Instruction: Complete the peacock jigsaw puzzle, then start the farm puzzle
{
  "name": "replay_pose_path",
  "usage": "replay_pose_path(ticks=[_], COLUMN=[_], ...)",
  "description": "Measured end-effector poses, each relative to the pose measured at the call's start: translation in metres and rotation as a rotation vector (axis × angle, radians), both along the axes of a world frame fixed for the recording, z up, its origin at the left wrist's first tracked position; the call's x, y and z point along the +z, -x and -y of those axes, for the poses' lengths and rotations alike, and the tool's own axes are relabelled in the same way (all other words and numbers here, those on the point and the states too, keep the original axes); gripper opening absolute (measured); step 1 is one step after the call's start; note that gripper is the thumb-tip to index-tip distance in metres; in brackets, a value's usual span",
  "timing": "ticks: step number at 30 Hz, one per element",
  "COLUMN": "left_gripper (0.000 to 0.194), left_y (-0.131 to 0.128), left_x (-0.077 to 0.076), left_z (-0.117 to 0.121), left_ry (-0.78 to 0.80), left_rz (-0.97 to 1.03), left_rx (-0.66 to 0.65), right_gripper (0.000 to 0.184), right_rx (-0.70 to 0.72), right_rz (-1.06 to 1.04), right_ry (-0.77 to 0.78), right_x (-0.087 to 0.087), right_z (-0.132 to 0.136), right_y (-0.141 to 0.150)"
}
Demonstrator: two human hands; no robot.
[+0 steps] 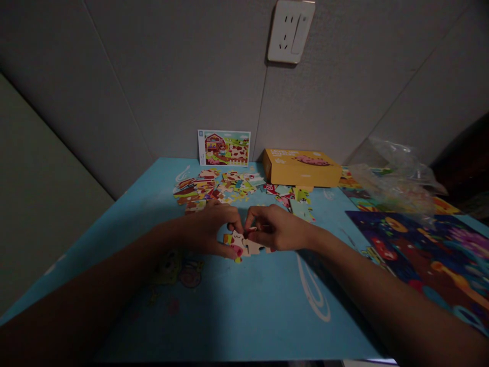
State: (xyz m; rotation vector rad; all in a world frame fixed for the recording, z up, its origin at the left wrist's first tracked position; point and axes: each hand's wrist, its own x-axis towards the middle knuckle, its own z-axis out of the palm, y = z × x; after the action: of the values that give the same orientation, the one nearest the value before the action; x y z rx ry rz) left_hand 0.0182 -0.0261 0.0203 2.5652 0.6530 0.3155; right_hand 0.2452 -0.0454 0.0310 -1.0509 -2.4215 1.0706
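Note:
Near the middle of the blue table, a few joined jigsaw puzzle pieces show a cow's face with a pink nose. My left hand curves around the left side of these pieces, thumb at the lower edge and fingers at the top. From the right, my right hand pinches a small puzzle piece just above the pieces; part of it is hidden by the fingers. Pale pieces also show under my right hand. Behind both hands lies a heap of loose puzzle pieces.
A farm picture card leans on the wall beside a yellow puzzle box. On the right are a dark colourful picture sheet and a clear plastic bag. A socket is on the wall above the blue table.

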Motion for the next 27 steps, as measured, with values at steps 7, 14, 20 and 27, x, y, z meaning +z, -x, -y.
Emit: replay_pose_path(ticks=[7,14,20,27], left_gripper=[0.032,0.028,0.019,0.018], left_y=[0.000,-0.001,-0.001,-0.002], left_x=[0.000,-0.004,-0.002,-0.002], left_z=[0.000,-0.003,-0.001,-0.001], left_ry=[-0.013,-0.048,-0.051,-0.069], left_rz=[0.001,0.047,0.076,0.045], left_rx=[-0.063,-0.116,-0.124,-0.128], right_gripper=[0.008,0.006,0.004,0.011], right_rx=[0.041,0.068,0.142,0.072], right_rz=[0.026,0.046,0.085,0.160], right_ry=[-0.124,-0.241,-0.393,-0.389], right_x=[-0.003,-0.004,0.002,0.002], right_z=[-0.002,-0.002,-0.003,-0.011], right_y=[-0.002,0.001,-0.002,-0.012])
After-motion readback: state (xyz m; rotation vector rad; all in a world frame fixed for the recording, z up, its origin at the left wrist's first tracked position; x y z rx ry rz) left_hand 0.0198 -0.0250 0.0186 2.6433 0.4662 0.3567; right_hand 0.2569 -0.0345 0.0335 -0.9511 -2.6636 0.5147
